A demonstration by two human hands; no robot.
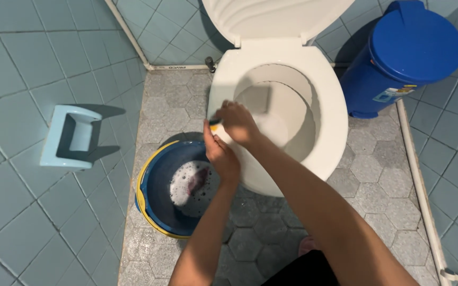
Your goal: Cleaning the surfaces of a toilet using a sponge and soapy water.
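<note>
Both hands meet at the left edge of the toilet seat (328,114), w/ a small yellow sponge (216,122) between them. Right hand (238,123) is curled over the rim, fingers bent & pressed together on the seat's left side, knuckles up; the sponge peeks out just left of it, only a sliver of yellow showing. Left hand (220,153) sits just near of the right one, fingers closed together, thumb side up toward the sponge; can't tell which hand actually pinches the sponge, since most of it is hidden under them. Both forearms run in from the near edge, right arm crossing over the near part of the bowl.

Toilet is white, lid (274,18) raised at the far side, bowl open w/ some water at the bottom. Left & near of the toilet, on the grey hex-tile floor (377,175), stands a blue bucket (157,185) w/ a yellow rim, holding soapy foam & smth pinkish in the water; the left hand hovers over its far right edge. Right of the toilet, at the far side, a blue lidded bin (409,53) against the wall. On the left wall, light-blue tiles & a matching ceramic paper holder (70,137), well apart from the hands.
</note>
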